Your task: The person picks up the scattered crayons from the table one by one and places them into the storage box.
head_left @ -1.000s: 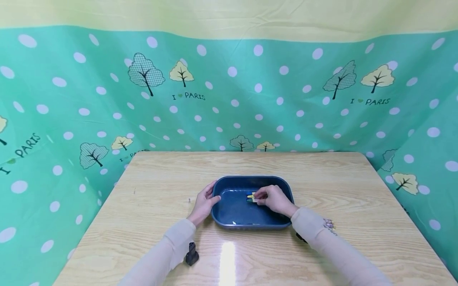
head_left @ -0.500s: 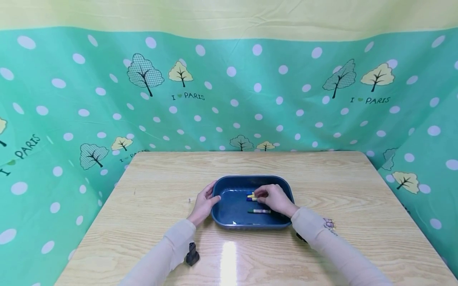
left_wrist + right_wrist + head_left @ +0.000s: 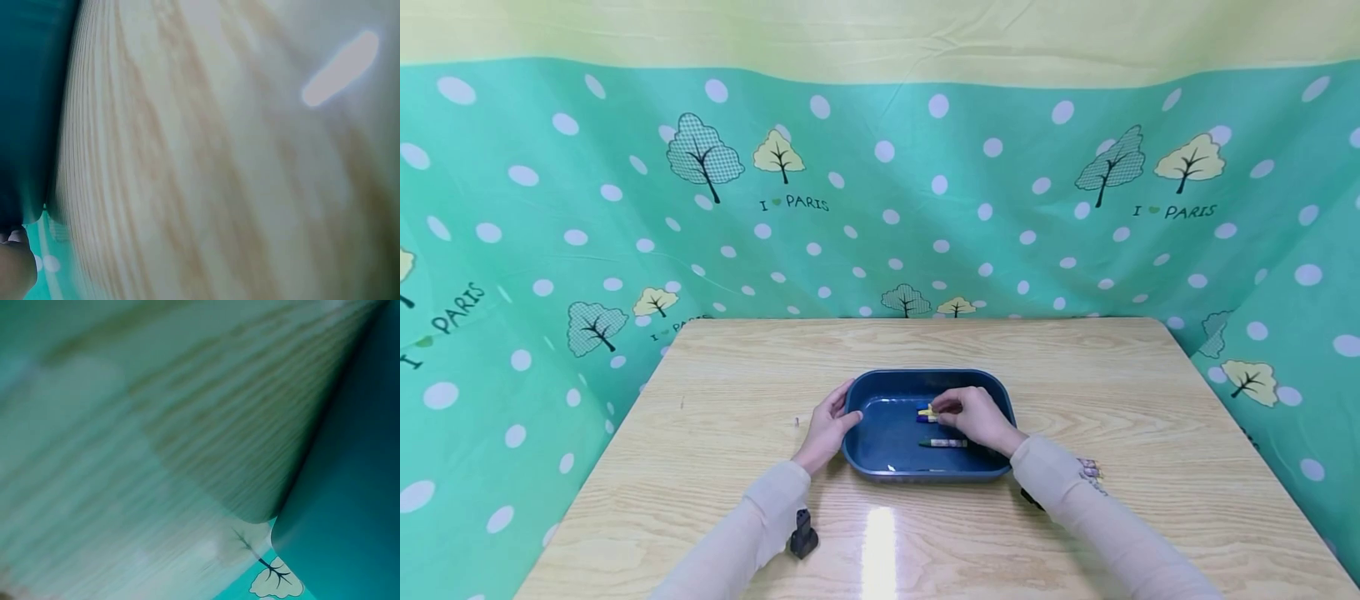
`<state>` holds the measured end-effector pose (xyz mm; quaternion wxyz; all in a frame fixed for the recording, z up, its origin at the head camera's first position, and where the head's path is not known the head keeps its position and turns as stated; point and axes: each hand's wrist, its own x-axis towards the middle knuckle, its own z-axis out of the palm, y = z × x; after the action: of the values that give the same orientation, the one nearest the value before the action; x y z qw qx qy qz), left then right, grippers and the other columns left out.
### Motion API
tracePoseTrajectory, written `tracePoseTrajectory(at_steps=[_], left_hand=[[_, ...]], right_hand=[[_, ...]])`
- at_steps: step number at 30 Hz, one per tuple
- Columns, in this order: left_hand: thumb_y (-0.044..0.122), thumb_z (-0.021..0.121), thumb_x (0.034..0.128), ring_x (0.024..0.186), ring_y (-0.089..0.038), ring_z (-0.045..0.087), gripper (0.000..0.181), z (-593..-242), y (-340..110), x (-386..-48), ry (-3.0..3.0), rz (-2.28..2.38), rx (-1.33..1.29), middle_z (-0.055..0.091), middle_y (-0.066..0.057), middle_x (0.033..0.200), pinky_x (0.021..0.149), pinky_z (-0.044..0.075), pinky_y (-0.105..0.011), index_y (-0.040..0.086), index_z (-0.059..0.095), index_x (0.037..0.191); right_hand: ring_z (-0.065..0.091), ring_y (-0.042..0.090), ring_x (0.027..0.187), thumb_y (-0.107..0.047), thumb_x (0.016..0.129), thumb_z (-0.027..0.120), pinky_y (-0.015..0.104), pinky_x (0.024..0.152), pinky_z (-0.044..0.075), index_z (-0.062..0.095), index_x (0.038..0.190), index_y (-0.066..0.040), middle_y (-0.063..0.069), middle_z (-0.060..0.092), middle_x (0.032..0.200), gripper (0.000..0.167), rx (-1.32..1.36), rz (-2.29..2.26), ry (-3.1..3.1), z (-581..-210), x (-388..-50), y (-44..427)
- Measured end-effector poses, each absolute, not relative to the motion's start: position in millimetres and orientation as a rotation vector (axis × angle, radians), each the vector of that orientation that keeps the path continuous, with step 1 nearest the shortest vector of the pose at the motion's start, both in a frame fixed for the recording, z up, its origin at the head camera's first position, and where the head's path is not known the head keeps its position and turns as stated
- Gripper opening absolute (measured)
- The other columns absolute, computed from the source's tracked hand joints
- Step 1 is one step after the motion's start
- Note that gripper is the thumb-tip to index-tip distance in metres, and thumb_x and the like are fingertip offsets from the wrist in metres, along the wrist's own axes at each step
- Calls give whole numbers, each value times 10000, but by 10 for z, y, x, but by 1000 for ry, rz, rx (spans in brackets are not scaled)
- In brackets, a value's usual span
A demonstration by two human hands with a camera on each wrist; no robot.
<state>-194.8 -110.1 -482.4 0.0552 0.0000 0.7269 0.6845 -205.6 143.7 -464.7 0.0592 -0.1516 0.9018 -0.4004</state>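
A dark blue rectangular tub (image 3: 917, 477) stands on the table. At its left end my left hand (image 3: 829, 427) grips the rim, thumb over the inner side and fingers outside. Inside the tub, my right hand (image 3: 976, 417) pinches a small group of crayons whose tips point left. Among them a yellow crayon (image 3: 927, 412) and a dark blue or purple crayon (image 3: 922, 419) show; the fingers cover their other ends. A green crayon (image 3: 944, 443) lies apart on the tub floor, nearer the front wall. The left wrist view catches the tub's outer wall (image 3: 31, 94) and part of my left hand (image 3: 17, 265).
The wood-grain table (image 3: 737, 500) extends around the tub on all sides. Behind it hangs a green dotted curtain (image 3: 887, 200). A black wrist device (image 3: 803, 535) hangs under the left sleeve. A tiny pale scrap (image 3: 797, 422) lies left of my left hand.
The green crayon was at my right fingertips and now lies on the tub floor nearer the front. A dark blue or purple crayon now shows at the fingertips. My left hand has stayed put.
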Motion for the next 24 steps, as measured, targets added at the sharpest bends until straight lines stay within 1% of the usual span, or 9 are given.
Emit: tracePoseTrajectory(at_steps=[6, 13, 16, 23, 24], left_hand=[[-39, 545, 821, 1274, -335, 411, 584, -4907, -1093, -1968, 2240, 2082, -17, 408, -203, 1398, 1057, 360, -415, 55, 397, 1378], [-44, 538, 823, 1267, -354, 414, 580, -4908, -1095, -1976, 2252, 2085, -4, 407, -218, 1393, 1051, 366, -431, 48, 395, 1378], [-38, 536, 829, 1270, -358, 408, 581, -4913, -1098, -1984, 2255, 2075, -2, 400, -220, 1397, 1052, 363, -432, 45, 384, 1384], [-18, 532, 843, 1282, -358, 394, 579, -4907, -1099, -1975, 2261, 2056, 4, 384, -217, 1410, 1063, 345, -426, 56, 370, 1394], [-22, 529, 843, 1282, -364, 392, 578, -4864, -1093, -1956, 2257, 2055, 2, 380, -223, 1409, 1064, 343, -431, 47, 367, 1394]], right_hand=[[641, 106, 834, -60, 820, 651, 291, 759, 558, 704, 976, -92, 14, 699, 923, 168, -493, -1242, 2717, -4554, -2017, 1471], [639, 108, 856, -93, 836, 641, 282, 768, 555, 692, 1021, -78, 19, 694, 961, 192, -501, -1253, 2713, -4474, -1981, 1566], [640, 128, 881, -99, 842, 635, 281, 770, 554, 680, 1049, -69, 29, 687, 986, 214, -468, -1276, 2703, -4429, -1945, 1658], [632, 200, 956, -106, 851, 626, 311, 788, 556, 661, 1091, -85, 80, 672, 1056, 244, -371, -1320, 2704, -4278, -1812, 1956], [629, 208, 971, -106, 854, 623, 311, 795, 556, 656, 1100, -81, 85, 669, 1069, 250, -359, -1322, 2707, -4265, -1797, 2004]])
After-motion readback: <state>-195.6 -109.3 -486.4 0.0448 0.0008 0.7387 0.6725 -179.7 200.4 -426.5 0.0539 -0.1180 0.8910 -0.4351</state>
